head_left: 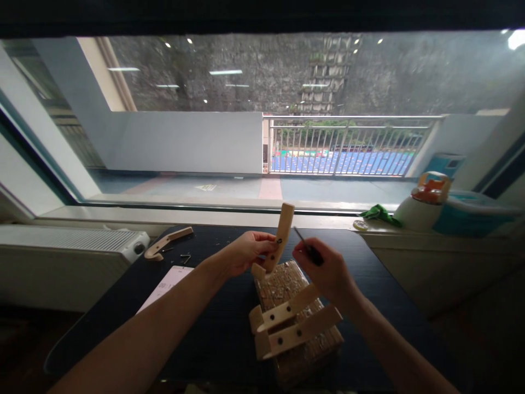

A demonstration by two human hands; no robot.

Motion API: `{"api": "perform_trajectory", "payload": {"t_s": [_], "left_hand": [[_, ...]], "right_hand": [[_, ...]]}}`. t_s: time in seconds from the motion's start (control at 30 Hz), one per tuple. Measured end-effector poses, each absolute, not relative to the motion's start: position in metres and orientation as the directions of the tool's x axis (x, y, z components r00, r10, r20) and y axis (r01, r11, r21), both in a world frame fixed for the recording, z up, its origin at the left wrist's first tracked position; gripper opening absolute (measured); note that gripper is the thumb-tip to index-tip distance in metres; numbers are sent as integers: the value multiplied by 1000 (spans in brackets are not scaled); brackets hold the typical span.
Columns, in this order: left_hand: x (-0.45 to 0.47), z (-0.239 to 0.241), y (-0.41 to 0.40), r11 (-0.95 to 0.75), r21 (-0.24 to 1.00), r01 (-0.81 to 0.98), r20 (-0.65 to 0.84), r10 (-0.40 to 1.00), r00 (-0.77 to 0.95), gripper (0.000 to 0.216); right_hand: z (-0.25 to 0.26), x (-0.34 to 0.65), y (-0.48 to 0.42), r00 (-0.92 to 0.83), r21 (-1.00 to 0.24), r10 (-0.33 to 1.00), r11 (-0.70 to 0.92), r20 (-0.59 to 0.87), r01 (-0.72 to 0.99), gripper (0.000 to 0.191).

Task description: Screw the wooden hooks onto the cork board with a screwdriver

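Note:
My left hand (246,253) is closed round the lower part of a curved wooden piece (282,234) that stands upright, with dark screw holes facing me. My right hand (328,271) is closed on a thin dark tool (307,246), whose tip points up and left toward the piece. Just below both hands, two similar wooden pieces (293,323) with dark holes lie across a woven block (287,284) on the dark table (213,328).
Another curved wooden piece (167,241) lies at the table's far left, with small dark screws (185,256) beside it and a white sheet (166,285) nearer me. A radiator (74,241) is on the left. On the right ledge are a green cloth (379,214) and a white jug (424,203).

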State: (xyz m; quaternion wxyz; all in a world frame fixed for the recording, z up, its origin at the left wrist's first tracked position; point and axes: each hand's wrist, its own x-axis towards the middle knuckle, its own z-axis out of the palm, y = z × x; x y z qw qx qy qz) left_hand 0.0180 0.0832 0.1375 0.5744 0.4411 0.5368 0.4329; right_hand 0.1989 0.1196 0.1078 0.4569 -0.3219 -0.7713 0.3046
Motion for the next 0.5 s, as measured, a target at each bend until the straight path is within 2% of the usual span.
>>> {"api": "perform_trajectory", "payload": {"t_s": [0.03, 0.1, 0.2, 0.33, 0.5], "left_hand": [[19, 137, 84, 241, 970, -27, -239, 970, 49, 23], [22, 135, 87, 245, 969, -36, -243, 969, 51, 21], [23, 134, 88, 236, 971, -48, -234, 971, 46, 21], [20, 133, 88, 188, 979, -78, -188, 982, 13, 18], [17, 129, 86, 48, 991, -127, -53, 998, -37, 18]], "right_hand": [[111, 198, 117, -485, -665, 679, 709, 552, 236, 9], [118, 193, 115, -594, -506, 569, 811, 568, 292, 19], [125, 185, 116, -631, -391, 555, 832, 543, 395, 23], [128, 180, 114, -632, -369, 582, 813, 511, 450, 22], [131, 177, 112, -594, -432, 622, 782, 511, 449, 22]]}}
